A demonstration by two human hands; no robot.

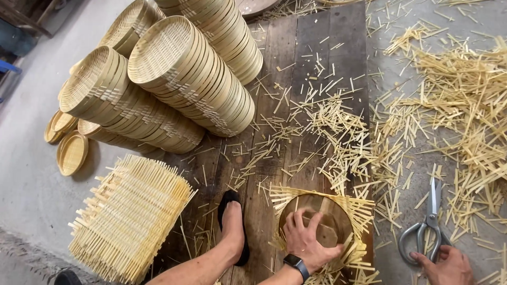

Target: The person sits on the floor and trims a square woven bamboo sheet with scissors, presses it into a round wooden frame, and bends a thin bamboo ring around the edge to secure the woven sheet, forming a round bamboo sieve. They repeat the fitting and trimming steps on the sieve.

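Head cam: left hand [306,244], fingers spread, presses flat inside a round bamboo hoop basket [318,228] w/ loose woven strips, on dark wood planks [317,63]. Right hand [448,267] rests fingers, slightly apart, on the handles of grey metal shears [429,224] lying on concrete floor [31,179].

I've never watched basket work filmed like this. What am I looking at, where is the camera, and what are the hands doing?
One camera, worn on the person's head, looks down at their own bare hands and foot. The left hand presses inside a round hoop set on a woven mat with untrimmed ends. The right hand touches the handles of scissors on the floor. Cut bamboo strips lie scattered over the planks. Behind are leaning basket stacks; at left, a pile of mats.
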